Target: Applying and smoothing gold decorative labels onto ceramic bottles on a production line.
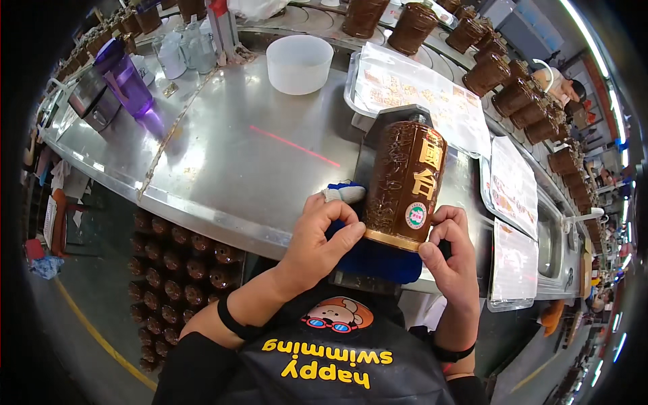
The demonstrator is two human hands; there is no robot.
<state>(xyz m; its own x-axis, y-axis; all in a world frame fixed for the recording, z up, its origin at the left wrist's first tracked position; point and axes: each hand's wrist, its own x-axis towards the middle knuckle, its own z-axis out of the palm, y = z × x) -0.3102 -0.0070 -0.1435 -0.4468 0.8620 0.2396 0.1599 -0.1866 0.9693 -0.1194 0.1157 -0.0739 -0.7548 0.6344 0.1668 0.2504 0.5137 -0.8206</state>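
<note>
A glossy brown bottle [405, 179] with raised gold characters and a round green-and-white label lies tilted in a dark holder [378, 128], its base toward me. A gold strip [391, 239] runs across the lower end of the bottle. My left hand [317, 239] pinches at the left end of this strip, thumb and forefinger closed. At the other end my right hand [451, 250] has thumb and fingers closed against the strip and the bottle's lower corner. Blue cloth [385, 262] shows beneath the base. A white-and-blue finger cover or rag [344, 192] sits beside my left knuckles.
Sticker sheets [418, 88] lie on a tray behind the bottle, with more sheets [514, 260] at the right by a sink [557, 250]. A white tub [299, 64] and purple drink bottle [128, 84] stand on the metal table [236, 162]. Several brown bottles [486, 74] line the conveyor.
</note>
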